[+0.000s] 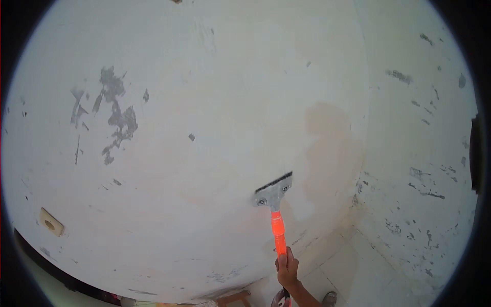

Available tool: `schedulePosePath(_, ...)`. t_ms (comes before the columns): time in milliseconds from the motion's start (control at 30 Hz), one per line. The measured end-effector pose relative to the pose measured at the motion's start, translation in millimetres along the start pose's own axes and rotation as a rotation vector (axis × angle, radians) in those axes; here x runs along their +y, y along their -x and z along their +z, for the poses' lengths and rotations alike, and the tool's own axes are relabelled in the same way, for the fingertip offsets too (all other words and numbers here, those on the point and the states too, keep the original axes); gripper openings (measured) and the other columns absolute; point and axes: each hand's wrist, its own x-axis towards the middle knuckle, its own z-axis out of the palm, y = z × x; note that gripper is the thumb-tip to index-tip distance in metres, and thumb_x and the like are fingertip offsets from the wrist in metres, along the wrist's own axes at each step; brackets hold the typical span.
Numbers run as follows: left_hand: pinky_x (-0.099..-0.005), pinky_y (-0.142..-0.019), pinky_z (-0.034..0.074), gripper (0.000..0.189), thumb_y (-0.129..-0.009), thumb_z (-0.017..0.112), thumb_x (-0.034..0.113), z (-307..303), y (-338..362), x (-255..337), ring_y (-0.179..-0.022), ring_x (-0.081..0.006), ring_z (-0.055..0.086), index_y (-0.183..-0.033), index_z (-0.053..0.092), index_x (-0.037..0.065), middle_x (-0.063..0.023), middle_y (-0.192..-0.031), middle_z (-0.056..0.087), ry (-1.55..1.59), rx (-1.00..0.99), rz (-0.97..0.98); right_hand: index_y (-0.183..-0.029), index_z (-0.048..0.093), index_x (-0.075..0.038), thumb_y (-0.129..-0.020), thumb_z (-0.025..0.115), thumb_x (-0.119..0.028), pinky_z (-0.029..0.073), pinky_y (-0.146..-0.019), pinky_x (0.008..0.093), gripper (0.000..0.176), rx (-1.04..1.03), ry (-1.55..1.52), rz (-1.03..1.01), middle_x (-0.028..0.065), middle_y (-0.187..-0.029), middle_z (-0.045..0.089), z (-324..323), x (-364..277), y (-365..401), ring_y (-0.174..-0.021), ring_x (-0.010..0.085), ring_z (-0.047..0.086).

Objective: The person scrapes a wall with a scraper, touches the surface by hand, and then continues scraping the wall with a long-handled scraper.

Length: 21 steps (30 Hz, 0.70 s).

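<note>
My right hand (pixel 288 268) is closed around the orange handle of a wall scraper (pixel 277 223), its arm reaching in from the bottom edge. The scraper points up, and its wide grey metal head, fixed with two screws, carries a dark straight blade edge. That blade lies tilted over the pale wall (pixel 220 169), overlapping it in this view. To the right of the blade is a damp-looking beige patch (pixel 327 153) on the wall. My left hand is out of view.
Grey bare patches (pixel 121 117) mark the wall's left part. A cream wall socket (pixel 51 222) sits low on the left. At right, a second wall (pixel 409 128) with dark marks meets it in a corner. Below are floor tiles (pixel 353 261), a wooden piece (pixel 236 298) and a shoe (pixel 330 299).
</note>
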Motion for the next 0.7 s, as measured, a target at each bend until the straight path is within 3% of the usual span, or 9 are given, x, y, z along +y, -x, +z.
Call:
schedulePosePath(167, -0.0448, -0.116, 0.037, 0.061, -0.111, 0.045, 0.04, -6.8, -39.9, -79.1, -0.146, -0.0319, 0.039, -0.158, 0.033, 0.003, -0.0164, -0.154, 0.043, 0.188, 0.039, -0.095, -0.112, 0.061, 0.0, -0.108, 0.045, -0.027, 0.036, -0.048, 0.0269, 0.032, -0.026, 0.143, -0.098, -0.0006, -0.058, 0.049, 11.5, -26.3, -15.0, -0.05, 0.0075, 0.045)
schedulePosePath(233, -0.0438, -0.118, 0.034, 0.067, -0.11, 0.043, 0.047, -7.9, -45.5, -87.7, -0.147, -0.0328, 0.037, -0.159, 0.03, 0.003, -0.0165, -0.157, 0.04, 0.153, -0.014, 0.259, -0.113, 0.061, 0.001, -0.106, 0.045, -0.025, 0.038, -0.05, 0.0284, 0.031, -0.074, 0.12, -0.073, 0.001, -0.06, 0.051, 12.8, -22.3, -16.9, -0.052, 0.0092, 0.047)
schedulePosePath(267, -0.0438, -0.118, 0.034, 0.067, -0.11, 0.043, 0.047, -7.9, -43.0, -91.2, -0.147, -0.0328, 0.037, -0.159, 0.03, 0.003, -0.0165, -0.157, 0.04, 0.158, -0.012, 0.261, -0.113, 0.061, 0.001, -0.106, 0.045, -0.025, 0.038, -0.05, 0.0284, 0.031, -0.077, 0.124, -0.075, 0.001, -0.06, 0.051, 10.8, -14.0, -13.0, -0.052, 0.0092, 0.047)
schedulePosePath(333, -0.0425, -0.119, 0.032, 0.068, -0.11, 0.042, 0.049, -9.4, -33.9, -81.6, -0.149, -0.0305, 0.035, -0.159, 0.031, 0.003, -0.0159, -0.16, 0.037, 0.046, 0.025, 0.025, -0.115, 0.057, 0.0, -0.106, 0.049, -0.025, 0.043, -0.052, 0.0345, 0.028, -0.091, 0.186, -0.086, 0.0084, -0.062, 0.053, 6.1, 0.1, -2.8, -0.053, 0.0185, 0.054)
schedulePosePath(433, -0.0418, -0.118, 0.033, 0.065, -0.11, 0.044, 0.047, -9.9, -12.1, -60.7, -0.149, -0.0282, 0.034, -0.158, 0.036, 0.004, -0.0137, -0.158, 0.04, 0.073, -0.053, 0.058, -0.115, 0.057, 0.0, -0.106, 0.048, -0.026, 0.044, -0.053, 0.0343, 0.029, -0.081, 0.198, -0.095, 0.0085, -0.063, 0.054, 5.6, -8.6, -7.8, -0.053, 0.0186, 0.055)
schedulePosePath(567, -0.0406, -0.114, 0.037, 0.059, -0.109, 0.049, 0.043, -6.0, -1.5, -74.7, -0.146, -0.0274, 0.039, -0.155, 0.043, 0.006, -0.0118, -0.154, 0.046, 0.101, -0.061, 0.026, -0.115, 0.057, 0.0, -0.106, 0.048, -0.025, 0.045, -0.054, 0.0336, 0.029, -0.118, 0.201, -0.107, 0.0091, -0.063, 0.054, 12.4, -23.5, -27.9, -0.054, 0.0191, 0.056)
schedulePosePath(633, -0.0383, -0.105, 0.044, 0.052, -0.109, 0.053, 0.037, -9.7, 3.3, -73.6, -0.137, -0.0256, 0.049, -0.152, 0.048, 0.008, -0.0101, -0.149, 0.052, 0.191, -0.125, -0.031, -0.111, 0.06, 0.0, -0.105, 0.045, -0.025, 0.04, -0.05, 0.0307, 0.03, -0.118, 0.167, -0.138, 0.003, -0.06, 0.051, 14.4, -12.2, -30.3, -0.052, 0.0117, 0.05)
schedulePosePath(700, -0.0386, -0.102, 0.047, 0.051, -0.109, 0.054, 0.037, -16.3, 11.7, -66.4, -0.132, -0.0251, 0.053, -0.151, 0.049, 0.008, -0.01, -0.148, 0.053, 0.129, -0.145, -0.014, -0.114, 0.059, 0.0, -0.105, 0.047, -0.025, 0.044, -0.053, 0.0332, 0.029, -0.145, 0.221, -0.112, 0.0073, -0.063, 0.054, 4.4, 17.2, -12.1, -0.054, 0.0173, 0.055)
